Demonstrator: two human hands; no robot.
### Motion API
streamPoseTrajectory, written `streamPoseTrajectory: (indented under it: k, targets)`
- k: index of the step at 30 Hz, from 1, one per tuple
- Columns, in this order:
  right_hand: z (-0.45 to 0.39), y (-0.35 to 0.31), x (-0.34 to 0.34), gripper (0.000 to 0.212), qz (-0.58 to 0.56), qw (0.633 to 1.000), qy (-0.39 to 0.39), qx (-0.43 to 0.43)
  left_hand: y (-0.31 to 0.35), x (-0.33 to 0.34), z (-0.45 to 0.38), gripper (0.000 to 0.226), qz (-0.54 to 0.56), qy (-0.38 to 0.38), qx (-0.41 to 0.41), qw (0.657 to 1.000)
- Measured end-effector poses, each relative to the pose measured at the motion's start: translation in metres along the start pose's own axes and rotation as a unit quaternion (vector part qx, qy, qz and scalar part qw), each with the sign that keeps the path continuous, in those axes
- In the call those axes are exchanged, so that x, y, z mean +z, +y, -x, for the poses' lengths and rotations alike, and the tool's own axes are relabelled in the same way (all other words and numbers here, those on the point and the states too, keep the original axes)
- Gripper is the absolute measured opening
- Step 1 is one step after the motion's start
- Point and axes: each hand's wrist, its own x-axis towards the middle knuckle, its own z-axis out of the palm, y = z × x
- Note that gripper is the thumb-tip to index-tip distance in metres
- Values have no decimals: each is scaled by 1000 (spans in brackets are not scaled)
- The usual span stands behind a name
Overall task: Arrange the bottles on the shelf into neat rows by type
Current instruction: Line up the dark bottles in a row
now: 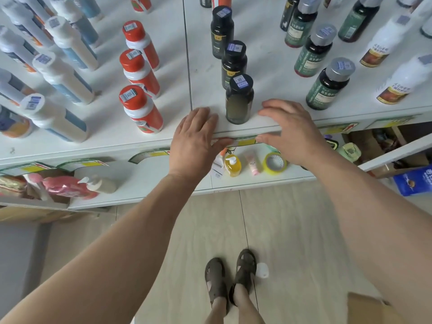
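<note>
Our left hand (195,139) and right hand (289,129) lie flat with loose fingers, holding nothing. The dark bottle (239,100) stands between our fingertips, untouched. The shelf (268,123) edge hides beneath our palms.

One view only, from a wide-angle camera on the person's head. It looks forward and steeply down, so the shelf (268,123) fills the upper half, with its front edge close by at arm's reach, and the floor (292,230) and the person's feet (230,280) show straight below. Both forearms run in from the lower corners to the left hand (194,142) and right hand (288,132) near the centre. Bottles (239,99) lean outward toward the edges, the lens bending them. A lower shelf (145,169) shows underneath.
</note>
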Motion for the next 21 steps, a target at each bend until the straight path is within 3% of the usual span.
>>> streamPoseTrajectory:
  k: [8, 15, 17, 21]
  targets:
    - [0, -1, -3, 55, -5, 999, -36, 19, 1, -2, 2, 63, 5, -9, -21, 1000]
    - [-20, -40, -22, 82, -157, 984, 8, 79, 16, -17, -8, 74, 73, -46, -96, 992]
    - [-34, -52, -26, 76, -189, 979, -14, 79, 23, -22, -16, 70, 110, -61, -97, 987]
    - [-49, -55, -35, 43, -178, 980, -47, 76, 33, -37, -32, 60, 190, -105, -148, 965]
